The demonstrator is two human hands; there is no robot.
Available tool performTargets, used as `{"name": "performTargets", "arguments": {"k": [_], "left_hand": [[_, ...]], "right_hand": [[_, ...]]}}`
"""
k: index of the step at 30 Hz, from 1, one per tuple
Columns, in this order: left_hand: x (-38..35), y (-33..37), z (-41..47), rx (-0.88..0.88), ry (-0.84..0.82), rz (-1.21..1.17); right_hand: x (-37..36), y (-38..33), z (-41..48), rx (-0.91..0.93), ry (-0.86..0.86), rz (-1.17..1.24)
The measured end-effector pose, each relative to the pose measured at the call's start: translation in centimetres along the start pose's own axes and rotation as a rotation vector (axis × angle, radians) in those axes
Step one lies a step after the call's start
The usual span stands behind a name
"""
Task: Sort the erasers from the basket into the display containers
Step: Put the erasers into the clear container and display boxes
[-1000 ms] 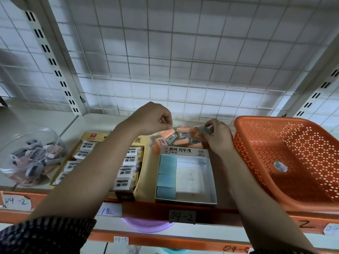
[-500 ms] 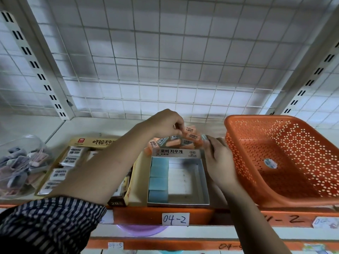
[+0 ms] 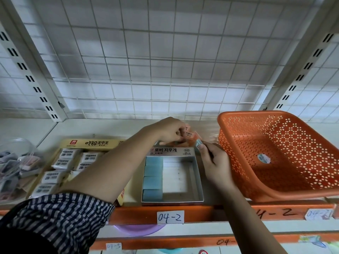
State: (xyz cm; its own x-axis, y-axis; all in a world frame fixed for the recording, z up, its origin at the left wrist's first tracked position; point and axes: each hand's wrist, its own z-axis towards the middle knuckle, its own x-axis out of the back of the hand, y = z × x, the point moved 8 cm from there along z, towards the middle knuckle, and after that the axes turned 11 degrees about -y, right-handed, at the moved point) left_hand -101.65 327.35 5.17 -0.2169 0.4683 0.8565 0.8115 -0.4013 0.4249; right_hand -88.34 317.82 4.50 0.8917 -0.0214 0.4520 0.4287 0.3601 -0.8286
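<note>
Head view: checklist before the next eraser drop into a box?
1. Left hand grip on orange erasers: ok, fingers curled round them.
2. Right hand grip on bluish eraser: ok, pinched at the fingertips.
3. Room in white box: ok, blue erasers fill only its left column.
4. Orange basket empty: ok, only a sticker shows.
5. Container for the orange erasers: cannot tell, hidden behind the hands.
</note>
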Motion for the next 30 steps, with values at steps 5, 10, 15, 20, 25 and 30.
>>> {"name": "performTargets", "arguments": {"k": [5, 10, 15, 20, 25, 30], "left_hand": [[0.7, -0.2, -0.6, -0.007, 0.034, -0.006], [2.8, -0.3, -4.2, -0.017, 0.178, -0.093], [4.0, -0.3, -9.0, -0.018, 0.330, -0.196], [3.4, -1.4, -12.4, 0.000, 0.418, -0.358], [2.4, -2.9, -13.9, 0.065, 0.502, -0.346], [1.3, -4.2, -14.6, 0.047, 0.602, -0.434]], "right_hand": [[0.2, -0.9, 0.0, -0.008, -0.029, 0.177], [-1.0, -1.6, -0.1, -0.039, -0.159, 0.416], [-2.1, -3.0, -0.3, -0.020, -0.271, 0.515], [-3.3, -4.9, -1.0, 0.012, -0.442, 0.670], [-4.6, -5.1, -1.3, -0.047, -0.518, 0.752], [-5.2, -5.0, -1.6, -0.102, -0.514, 0.789]]}}
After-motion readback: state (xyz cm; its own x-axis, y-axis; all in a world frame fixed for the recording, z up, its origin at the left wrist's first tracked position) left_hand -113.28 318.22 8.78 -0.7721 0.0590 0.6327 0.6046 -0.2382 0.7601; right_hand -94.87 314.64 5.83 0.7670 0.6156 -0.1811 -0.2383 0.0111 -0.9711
